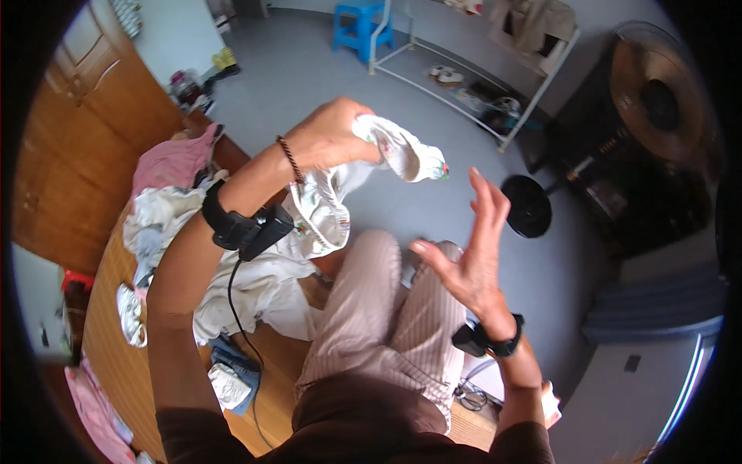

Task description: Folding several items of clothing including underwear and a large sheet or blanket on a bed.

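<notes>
In my left hand (333, 136) I hold a white printed garment (414, 151) by its edge. It hangs in two parts: one end sticks out to the right of my fist, and an elastic-looking opening droops below my wrist. My right hand (475, 249) is raised over my right knee, fingers apart and holding nothing, a short gap from the garment's free end. White and grey clothes (249, 296) lie heaped on the wooden surface beside my left thigh. A pink garment (174, 159) tops the far side of that heap.
A folded denim piece (246, 371) lies near my left hip, and a small white cloth bundle (132, 313) sits farther left. Ahead stand a blue plastic stool (362, 29), a white metal rack (440, 95) with shoes and a fan (661, 104). A wooden cabinet (87, 139) rises on the left.
</notes>
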A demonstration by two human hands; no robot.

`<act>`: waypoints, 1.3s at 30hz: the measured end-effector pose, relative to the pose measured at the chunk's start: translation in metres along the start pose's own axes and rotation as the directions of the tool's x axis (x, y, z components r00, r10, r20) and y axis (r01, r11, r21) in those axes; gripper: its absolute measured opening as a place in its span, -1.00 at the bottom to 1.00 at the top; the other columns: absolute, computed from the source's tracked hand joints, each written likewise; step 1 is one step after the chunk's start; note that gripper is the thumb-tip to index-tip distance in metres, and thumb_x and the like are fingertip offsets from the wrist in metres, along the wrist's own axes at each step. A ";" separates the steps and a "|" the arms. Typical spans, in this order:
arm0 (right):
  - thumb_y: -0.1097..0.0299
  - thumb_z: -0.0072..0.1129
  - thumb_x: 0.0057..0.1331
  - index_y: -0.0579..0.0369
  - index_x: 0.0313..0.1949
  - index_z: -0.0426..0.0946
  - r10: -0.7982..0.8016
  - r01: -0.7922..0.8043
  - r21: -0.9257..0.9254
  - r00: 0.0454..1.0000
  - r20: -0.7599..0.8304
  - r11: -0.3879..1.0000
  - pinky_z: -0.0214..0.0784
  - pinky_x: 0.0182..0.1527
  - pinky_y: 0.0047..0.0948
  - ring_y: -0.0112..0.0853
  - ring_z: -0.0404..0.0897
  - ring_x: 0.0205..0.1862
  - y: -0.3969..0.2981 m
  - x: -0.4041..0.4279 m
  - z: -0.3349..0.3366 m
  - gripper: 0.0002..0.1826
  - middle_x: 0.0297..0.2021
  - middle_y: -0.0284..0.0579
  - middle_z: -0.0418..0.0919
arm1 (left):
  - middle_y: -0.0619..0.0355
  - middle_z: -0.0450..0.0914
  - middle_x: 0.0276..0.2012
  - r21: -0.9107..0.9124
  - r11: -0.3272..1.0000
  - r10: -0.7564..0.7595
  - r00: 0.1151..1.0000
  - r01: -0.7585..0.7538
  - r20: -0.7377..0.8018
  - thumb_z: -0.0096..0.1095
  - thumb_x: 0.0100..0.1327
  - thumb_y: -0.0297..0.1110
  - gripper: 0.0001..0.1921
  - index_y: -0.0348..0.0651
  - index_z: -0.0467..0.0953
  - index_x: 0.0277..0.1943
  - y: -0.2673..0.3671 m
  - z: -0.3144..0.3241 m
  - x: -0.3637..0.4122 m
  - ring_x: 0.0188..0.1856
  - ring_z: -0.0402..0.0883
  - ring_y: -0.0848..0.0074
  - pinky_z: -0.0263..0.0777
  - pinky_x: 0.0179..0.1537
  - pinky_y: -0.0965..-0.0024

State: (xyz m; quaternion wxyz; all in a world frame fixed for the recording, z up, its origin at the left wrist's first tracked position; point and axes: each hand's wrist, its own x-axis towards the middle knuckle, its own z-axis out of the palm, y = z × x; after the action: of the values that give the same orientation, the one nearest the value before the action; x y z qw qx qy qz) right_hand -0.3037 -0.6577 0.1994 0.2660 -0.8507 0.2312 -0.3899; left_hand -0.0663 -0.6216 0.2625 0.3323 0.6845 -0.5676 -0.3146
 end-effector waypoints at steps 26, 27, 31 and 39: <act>0.57 -0.14 0.22 0.17 -0.42 0.55 0.119 -0.330 0.600 0.924 0.363 0.728 0.28 -0.28 -0.67 -0.61 0.46 -0.38 0.101 0.083 -0.099 -0.78 -0.45 -0.34 0.52 | 0.12 0.46 -0.22 -0.481 0.853 0.132 0.975 -0.202 -0.176 0.06 -0.08 -0.69 -0.63 -0.15 0.28 -0.17 -0.097 0.061 0.007 -0.11 0.46 0.49 0.38 -0.08 0.41; 0.60 -0.14 0.20 0.17 -0.49 0.55 0.188 -0.395 0.516 0.894 0.408 0.760 0.30 -0.24 -0.63 -0.58 0.46 -0.38 0.106 0.082 -0.106 -0.76 -0.43 -0.32 0.53 | 0.11 0.47 -0.20 -0.631 0.751 0.149 0.981 -0.194 -0.124 0.04 -0.08 -0.71 -0.67 -0.14 0.26 -0.24 -0.090 0.044 0.010 -0.09 0.45 0.51 0.38 -0.08 0.40; 0.73 -0.12 0.06 0.16 -0.52 0.54 0.099 -0.156 0.150 0.938 0.333 0.976 0.35 -0.21 -0.53 -0.48 0.50 -0.40 0.127 0.086 -0.092 -0.76 -0.44 -0.24 0.53 | 0.07 0.48 -0.21 -0.531 0.795 0.318 0.947 -0.293 -0.047 0.00 -0.02 -0.71 -0.79 -0.13 0.24 -0.54 -0.058 0.000 0.021 -0.14 0.47 0.55 0.37 -0.08 0.53; 0.62 0.07 -0.02 0.07 -0.44 0.58 -0.056 -0.025 -0.398 0.980 -0.191 0.917 0.41 -0.27 -0.38 -0.19 0.53 -0.39 0.121 0.108 -0.084 -0.82 -0.37 -0.11 0.49 | 0.08 0.50 -0.21 0.047 0.903 0.430 0.898 -0.427 -0.093 0.00 -0.03 -0.74 -0.78 -0.31 0.54 -0.35 -0.050 -0.018 0.053 -0.18 0.51 0.45 0.36 -0.13 0.51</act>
State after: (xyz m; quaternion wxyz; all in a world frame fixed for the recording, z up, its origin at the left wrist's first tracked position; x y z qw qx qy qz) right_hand -0.3289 -0.8360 0.2278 0.0600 -0.8456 0.3241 -0.4199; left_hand -0.0144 -0.6655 0.2296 0.4128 0.5619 -0.6907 -0.1916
